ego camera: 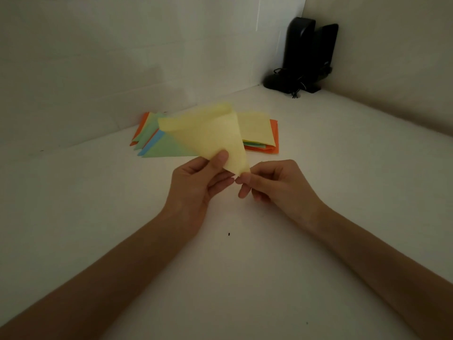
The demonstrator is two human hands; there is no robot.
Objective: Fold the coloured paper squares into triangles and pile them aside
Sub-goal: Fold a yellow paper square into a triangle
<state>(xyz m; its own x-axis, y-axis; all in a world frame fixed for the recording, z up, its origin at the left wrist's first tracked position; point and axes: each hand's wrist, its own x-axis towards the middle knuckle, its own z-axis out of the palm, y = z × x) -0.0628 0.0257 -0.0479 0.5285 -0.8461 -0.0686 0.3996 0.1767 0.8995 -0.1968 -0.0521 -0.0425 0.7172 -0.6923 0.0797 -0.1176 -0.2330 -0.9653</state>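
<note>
A yellow paper sheet [210, 133] is held in the air above the white table, bent over on itself into a loose triangle with its point toward me. My left hand [196, 182] pinches its lower left edge with the thumb on top. My right hand [272, 182] pinches the bottom corner between thumb and forefinger. Behind the sheet on the left lies a fanned pile of folded triangles [157, 143] in green, blue and orange. On the right behind it lies a stack of flat paper squares [259, 133], yellow on top and orange at the bottom.
The white table [245, 266] meets white walls in a corner at the back. A black device with cables [304, 57] stands in that far right corner. A small dark speck [229, 234] lies on the table between my forearms.
</note>
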